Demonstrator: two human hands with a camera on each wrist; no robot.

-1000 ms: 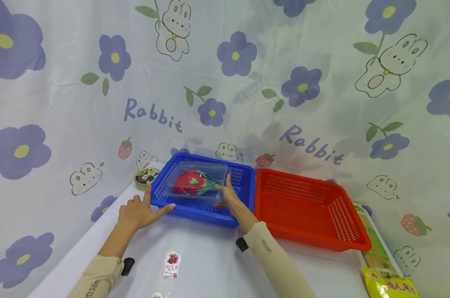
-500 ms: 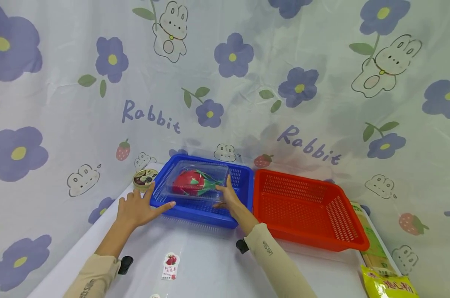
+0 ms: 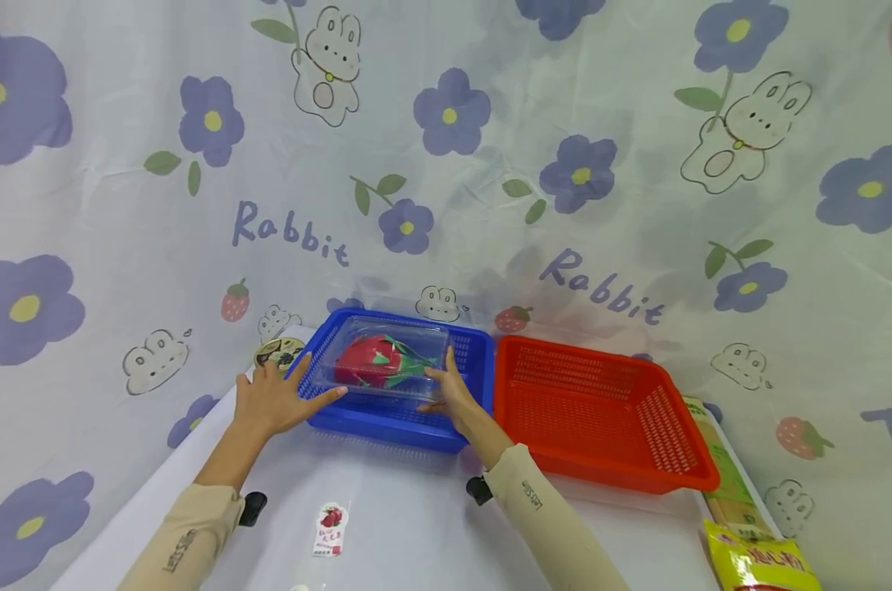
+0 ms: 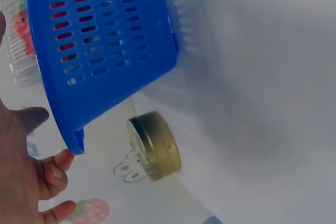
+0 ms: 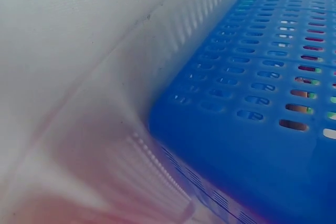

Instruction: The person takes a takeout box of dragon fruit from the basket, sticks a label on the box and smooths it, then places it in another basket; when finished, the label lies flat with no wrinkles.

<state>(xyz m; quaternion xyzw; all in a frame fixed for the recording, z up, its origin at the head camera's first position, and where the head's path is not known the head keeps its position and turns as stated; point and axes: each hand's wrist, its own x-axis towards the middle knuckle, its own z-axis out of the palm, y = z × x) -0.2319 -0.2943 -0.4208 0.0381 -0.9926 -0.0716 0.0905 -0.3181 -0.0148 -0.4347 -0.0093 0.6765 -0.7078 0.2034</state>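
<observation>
A clear plastic box (image 3: 429,335) with a pink-red dragon fruit (image 3: 368,361) inside is in the blue basket (image 3: 397,428). My right hand (image 3: 456,396) grips the box's right end, fingers spread along it. Whether the box touches the basket floor is hidden. In the right wrist view, only the slotted blue wall shows, with bits of skin and fruit behind the slots. My left hand (image 3: 268,402) is spread at the basket's left front corner, thumb over the front rim. In the left wrist view, its fingertips (image 4: 64,159) are close to the rim corner.
A red basket (image 3: 601,469) stands right of the blue one. A round gold tin (image 4: 161,148) sits beyond my left hand. On the far right lie a green-and-tan packet (image 3: 726,468) and a yellow bag (image 3: 759,562). A dragon fruit sticker (image 3: 331,529) is on the white table (image 3: 394,533).
The whole head view has shifted slightly left. My left hand's fingers now overlap the tin more in the head view. The right hand keeps its hold on the box, which has hardly moved.
</observation>
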